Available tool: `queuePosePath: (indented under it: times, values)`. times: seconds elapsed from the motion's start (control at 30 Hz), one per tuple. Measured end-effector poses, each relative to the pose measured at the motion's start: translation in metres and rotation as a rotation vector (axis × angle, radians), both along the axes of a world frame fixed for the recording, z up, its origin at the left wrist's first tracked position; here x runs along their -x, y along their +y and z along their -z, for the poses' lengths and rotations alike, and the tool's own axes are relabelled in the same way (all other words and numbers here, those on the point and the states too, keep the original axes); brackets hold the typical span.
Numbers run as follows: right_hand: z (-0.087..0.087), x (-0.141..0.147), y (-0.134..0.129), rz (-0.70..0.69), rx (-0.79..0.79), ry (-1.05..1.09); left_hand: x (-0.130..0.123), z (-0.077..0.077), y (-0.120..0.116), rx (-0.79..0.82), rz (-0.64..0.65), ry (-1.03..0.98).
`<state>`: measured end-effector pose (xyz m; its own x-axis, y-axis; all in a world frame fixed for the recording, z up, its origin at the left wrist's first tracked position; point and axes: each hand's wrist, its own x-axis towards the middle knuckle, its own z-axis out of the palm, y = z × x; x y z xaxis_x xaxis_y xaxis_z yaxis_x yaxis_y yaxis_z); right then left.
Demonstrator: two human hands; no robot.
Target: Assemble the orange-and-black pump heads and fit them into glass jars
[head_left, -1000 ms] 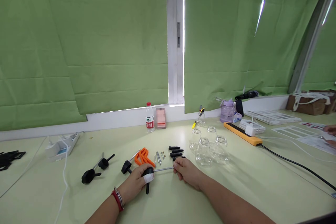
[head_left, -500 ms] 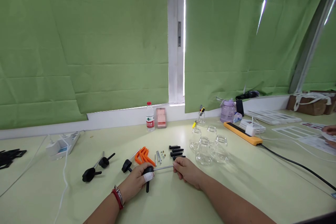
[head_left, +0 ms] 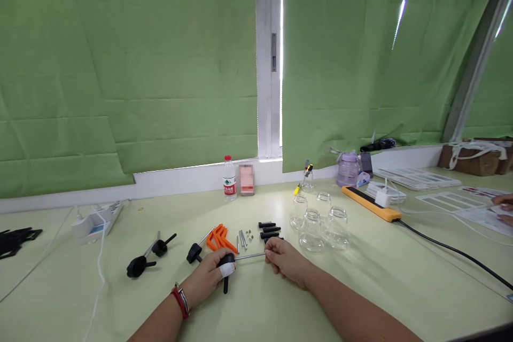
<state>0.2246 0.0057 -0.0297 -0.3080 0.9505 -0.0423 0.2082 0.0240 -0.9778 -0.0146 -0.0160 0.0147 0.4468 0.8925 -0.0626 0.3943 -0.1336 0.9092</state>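
My left hand, a white bandage on one finger, is closed round a black round cap with a stubby black arm pointing down. From the cap a thin metal rod runs right, and the fingers of my right hand pinch its far end. What else those fingertips may hold is hidden. Just beyond my hands lie orange angled pieces, metal bolts, tiny brass-coloured parts and black ribbed pieces. Another black cap with a rod lies behind my left hand.
More black caps with rods lie left. Several clear glass jars stand right, near an orange-edged power strip. A water bottle and purple jug stand at the back. Another person's hand is at far right.
My hands, the cap and the rod stay practically where they were. At the far right the other person's hand has shifted slightly over the papers.
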Motion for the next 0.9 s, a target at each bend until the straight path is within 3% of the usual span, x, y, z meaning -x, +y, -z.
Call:
queuePosePath:
  times: [0.37,0.9]
  values:
    - [0.0021,0.0003,0.0014,0.037,-0.016,-0.09,0.0022,0.0056,0.0022,-0.011,0.006,-0.025]
    - [-0.001,0.0,-0.001,0.001,-0.02,-0.035,0.0027,0.0059,0.0027,-0.01,0.022,-0.028]
